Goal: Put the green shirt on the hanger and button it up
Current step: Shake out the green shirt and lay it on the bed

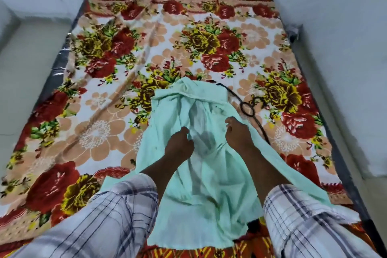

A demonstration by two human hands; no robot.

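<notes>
Best to line up the two front edges before closing any button, working from the collar down and keeping the cloth flat. Left hand [178,145] curled, pinching the green shirt [201,184] near its middle; right hand [237,135] closed on the cloth just beside it. Pale mint, thin, rumpled, spread on the bed [104,132] (flowered blanket). Dark hanger [248,110] partly tucked under the collar end, hook sticking out at the right.

The green shirt [201,174] is thin, matt, slightly sheer cloth; the floral bedspread [125,69] looks plush and fuzzy; the sleeves [104,216] are woven plaid.
</notes>
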